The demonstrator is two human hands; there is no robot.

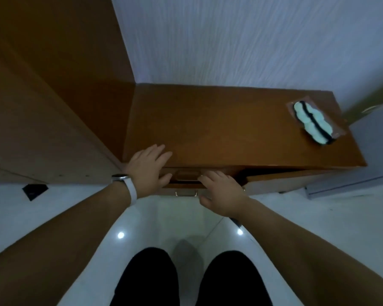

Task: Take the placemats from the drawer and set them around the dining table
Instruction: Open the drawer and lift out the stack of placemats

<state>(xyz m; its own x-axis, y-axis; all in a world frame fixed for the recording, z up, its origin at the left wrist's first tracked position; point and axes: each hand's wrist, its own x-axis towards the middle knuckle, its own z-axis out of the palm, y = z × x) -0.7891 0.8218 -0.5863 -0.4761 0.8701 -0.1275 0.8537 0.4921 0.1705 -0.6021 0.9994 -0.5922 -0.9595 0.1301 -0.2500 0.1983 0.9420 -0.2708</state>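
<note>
A brown wooden chest of drawers [230, 129] stands against the white wall, seen from above. Its top drawer [186, 176] is pulled out slightly, showing a dark gap; no placemats are visible inside. My left hand [149, 163], with a white watch on the wrist, lies flat with spread fingers on the chest's top front edge. My right hand [221, 191] rests over the front of the top drawer by its handle, fingers curled down over the edge. A second handle [186, 193] on a lower drawer shows just below.
A clear packet of pale round pads with a black strip [314, 121] lies on the chest's far right corner. A tall brown wardrobe [53, 85] stands on the left. A door [372, 102] is at the right. My feet in black stand on white glossy tiles.
</note>
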